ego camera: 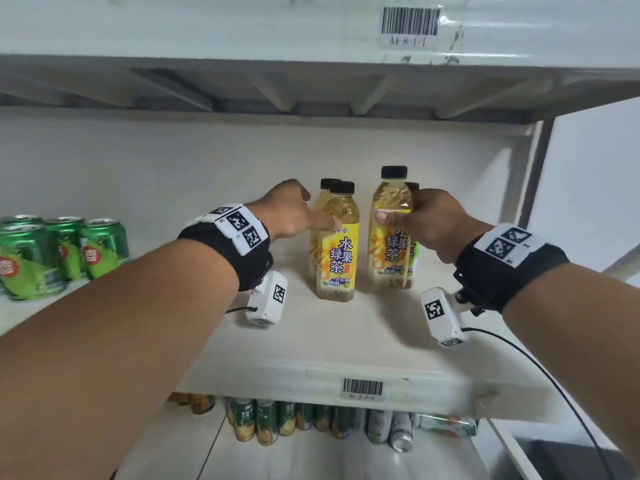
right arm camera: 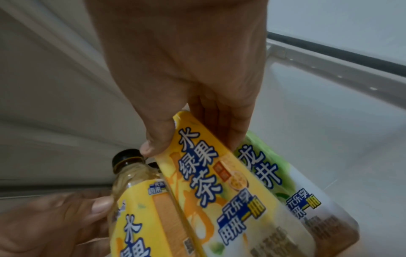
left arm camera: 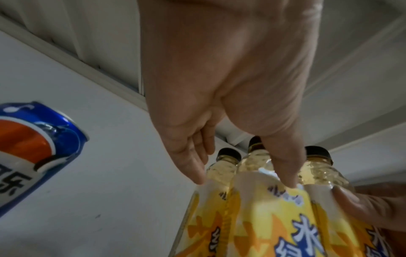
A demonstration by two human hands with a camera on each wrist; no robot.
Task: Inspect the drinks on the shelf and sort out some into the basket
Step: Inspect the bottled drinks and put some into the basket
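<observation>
Several tea bottles with black caps stand on the white shelf (ego camera: 346,341). My right hand (ego camera: 398,211) grips the right yellow-label bottle (ego camera: 389,240) at its shoulder, thumb in front and fingers behind. Its cap stands higher than the others. In the right wrist view the same hand (right arm camera: 193,139) wraps that bottle (right arm camera: 219,182), with a green-label bottle (right arm camera: 274,173) close behind it. My left hand (ego camera: 311,216) reaches the left pair. Its thumb lies on the front yellow-label bottle (ego camera: 337,251), and its straight fingers (left arm camera: 197,173) touch the rear one (left arm camera: 219,173).
Green cans (ego camera: 62,251) stand at the shelf's left end, and a blue cola can (left arm camera: 33,147) shows left of my left hand. The upper shelf (ego camera: 311,81) hangs close above the caps. More cans (ego camera: 311,420) line the lower shelf.
</observation>
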